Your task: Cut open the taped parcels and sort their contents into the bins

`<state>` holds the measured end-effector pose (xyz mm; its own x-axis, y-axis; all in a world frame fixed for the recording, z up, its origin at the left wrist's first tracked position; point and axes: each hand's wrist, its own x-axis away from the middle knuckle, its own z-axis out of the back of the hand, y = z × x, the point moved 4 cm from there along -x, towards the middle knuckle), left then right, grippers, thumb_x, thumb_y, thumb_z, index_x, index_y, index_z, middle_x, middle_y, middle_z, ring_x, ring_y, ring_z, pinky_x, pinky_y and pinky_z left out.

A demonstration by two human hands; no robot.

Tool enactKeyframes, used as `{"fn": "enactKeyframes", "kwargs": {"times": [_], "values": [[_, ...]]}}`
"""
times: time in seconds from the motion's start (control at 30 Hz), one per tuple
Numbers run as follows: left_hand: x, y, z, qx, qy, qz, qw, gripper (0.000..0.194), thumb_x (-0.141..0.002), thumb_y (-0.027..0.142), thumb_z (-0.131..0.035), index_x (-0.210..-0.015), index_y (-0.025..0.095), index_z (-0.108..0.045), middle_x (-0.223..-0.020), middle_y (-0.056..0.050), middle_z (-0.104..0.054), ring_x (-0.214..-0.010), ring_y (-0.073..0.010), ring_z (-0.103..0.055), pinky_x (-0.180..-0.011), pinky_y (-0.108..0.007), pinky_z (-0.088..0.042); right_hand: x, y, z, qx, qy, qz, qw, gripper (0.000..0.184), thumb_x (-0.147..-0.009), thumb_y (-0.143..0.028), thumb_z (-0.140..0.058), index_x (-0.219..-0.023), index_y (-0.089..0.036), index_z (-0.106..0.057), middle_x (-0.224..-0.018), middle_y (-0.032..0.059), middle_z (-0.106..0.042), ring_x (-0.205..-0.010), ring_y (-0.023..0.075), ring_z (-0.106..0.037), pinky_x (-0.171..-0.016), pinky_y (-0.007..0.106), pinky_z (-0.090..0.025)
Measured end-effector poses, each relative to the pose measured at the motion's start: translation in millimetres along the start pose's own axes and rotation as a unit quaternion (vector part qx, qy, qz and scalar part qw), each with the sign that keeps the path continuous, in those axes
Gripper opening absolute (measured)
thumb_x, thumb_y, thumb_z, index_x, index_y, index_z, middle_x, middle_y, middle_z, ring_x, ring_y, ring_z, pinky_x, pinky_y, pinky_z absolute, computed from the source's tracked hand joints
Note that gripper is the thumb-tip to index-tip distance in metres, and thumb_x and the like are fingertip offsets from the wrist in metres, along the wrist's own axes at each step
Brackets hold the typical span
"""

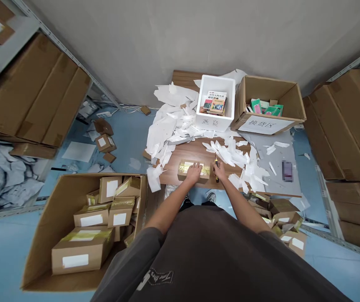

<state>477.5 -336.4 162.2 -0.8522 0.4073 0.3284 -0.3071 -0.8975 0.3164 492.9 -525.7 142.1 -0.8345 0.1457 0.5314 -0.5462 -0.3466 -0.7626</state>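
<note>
A small brown cardboard box (184, 167) with shiny yellowish tape over its top lies near the front edge of the wooden table. My left hand (194, 173) rests on top of this box, fingers stretched out over the tape. Just right of the box, my right hand (219, 171) is closed around a slim yellow-and-black utility knife (216, 162), its thin end pointing away from me. The knife is apart from the box. Part of the knife's handle is hidden by my fingers.
Torn white paper (167, 121) covers much of the table (186, 152). At the back stand a white foam box (215, 124) with books and an open carton (268, 124) with green-and-white packs. A large carton (38, 251) of taped parcels is at my left; more parcels (293, 241) lie right.
</note>
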Motion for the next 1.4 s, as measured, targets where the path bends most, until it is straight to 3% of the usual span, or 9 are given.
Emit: {"fn": "enactKeyframes", "kwargs": {"times": [0.07,0.17,0.37,0.57,0.77,0.9,1.03,1.27,1.4], "values": [[1.5,2.8,-4.4,0.006,-0.007,0.014,1.000,0.060,-0.087,0.002,-0.068,-0.145,0.016,-0.057,-0.164,-0.022,-0.053,-0.153,-0.0339,-0.049,-0.119,-0.046,-0.045,15.5,14.3,7.6,-0.001,-0.090,0.010,0.996,0.037,-0.100,-0.062,-0.053,-0.111,-0.027,-0.051,-0.075,-0.0028,-0.067,-0.057,0.0190,-0.059,-0.059,0.030,-0.052],[3.2,5.6,-7.8,0.012,-0.013,0.022,1.000,0.058,-0.089,0.005,-0.069,-0.145,0.014,-0.057,-0.164,-0.024,-0.052,-0.153,-0.0371,-0.049,-0.118,-0.047,-0.047,32.4,25.7,18.3,0.079,-0.195,0.055,0.976,0.039,-0.100,-0.065,-0.056,-0.093,-0.026,-0.055,-0.072,-0.0014,-0.068,-0.057,0.0186,-0.060,-0.061,0.029,-0.051],[12.8,5.3,-9.3,0.012,-0.004,0.004,1.000,0.058,-0.091,0.005,-0.062,-0.149,0.014,-0.056,-0.168,-0.022,-0.051,-0.160,-0.0359,-0.041,-0.123,-0.048,-0.043,22.5,13.0,31.1,0.295,-0.157,0.119,0.935,0.028,-0.097,-0.052,-0.070,-0.092,-0.025,-0.073,-0.099,0.0087,-0.081,-0.098,0.0307,-0.073,-0.089,0.036,-0.053],[27.0,2.2,-14.0,0.018,0.004,-0.015,1.000,0.066,-0.087,0.001,-0.061,-0.151,0.012,-0.057,-0.169,-0.023,-0.050,-0.163,-0.0364,-0.039,-0.126,-0.050,-0.042,16.3,-3.2,20.0,0.370,-0.188,0.104,0.904,0.037,-0.095,-0.059,-0.077,-0.094,-0.023,-0.081,-0.094,0.0145,-0.082,-0.096,0.0357,-0.075,-0.087,0.037,-0.051],[25.8,1.0,-15.3,0.001,0.000,-0.004,1.000,0.067,-0.089,0.000,-0.058,-0.155,0.007,-0.054,-0.158,-0.026,-0.060,-0.161,-0.0338,-0.044,-0.126,-0.046,-0.042,29.3,-0.2,25.7,0.442,-0.270,0.122,0.847,0.049,-0.108,-0.061,-0.057,-0.118,-0.018,-0.080,-0.109,0.0161,-0.082,-0.099,0.0311,-0.074,-0.083,0.031,-0.049],[23.8,0.6,-14.4,-0.010,-0.001,-0.009,1.000,0.064,-0.090,-0.001,-0.055,-0.154,0.006,-0.054,-0.160,-0.027,-0.059,-0.161,-0.0318,-0.044,-0.126,-0.042,-0.041,35.9,11.8,22.3,0.370,-0.279,0.085,0.882,0.055,-0.108,-0.065,-0.052,-0.096,-0.018,-0.076,-0.088,0.0108,-0.079,-0.081,0.0252,-0.070,-0.074,0.029,-0.048],[23.5,0.1,-16.0,0.007,0.002,-0.007,1.000,0.069,-0.087,0.001,-0.062,-0.156,0.006,-0.053,-0.159,-0.029,-0.058,-0.161,-0.0344,-0.044,-0.126,-0.045,-0.041,46.2,31.0,19.0,0.263,-0.300,0.009,0.917,0.064,-0.102,-0.080,-0.052,-0.077,-0.021,-0.063,-0.054,0.0004,-0.058,-0.054,0.0185,-0.056,-0.059,0.027,-0.043],[19.6,-17.7,-15.6,0.034,0.011,-0.031,0.999,0.068,-0.093,0.035,-0.082,-0.154,0.017,-0.056,-0.159,-0.023,-0.060,-0.156,-0.0356,-0.050,-0.122,-0.045,-0.046,60.2,50.9,33.2,0.178,-0.282,-0.021,0.942,0.065,-0.098,-0.084,-0.053,-0.074,-0.025,-0.050,-0.052,-0.0034,-0.053,-0.044,0.0143,-0.049,-0.048,0.026,-0.038],[4.0,-40.1,-16.9,0.026,0.051,0.004,0.998,0.073,-0.098,0.047,-0.077,-0.163,0.025,-0.052,-0.170,-0.018,-0.051,-0.162,-0.0386,-0.038,-0.132,-0.056,-0.032,64.9,51.6,45.0,0.165,-0.243,-0.006,0.956,0.064,-0.102,-0.082,-0.045,-0.077,-0.024,-0.055,-0.052,-0.0028,-0.054,-0.046,0.0160,-0.052,-0.051,0.026,-0.043]]}}
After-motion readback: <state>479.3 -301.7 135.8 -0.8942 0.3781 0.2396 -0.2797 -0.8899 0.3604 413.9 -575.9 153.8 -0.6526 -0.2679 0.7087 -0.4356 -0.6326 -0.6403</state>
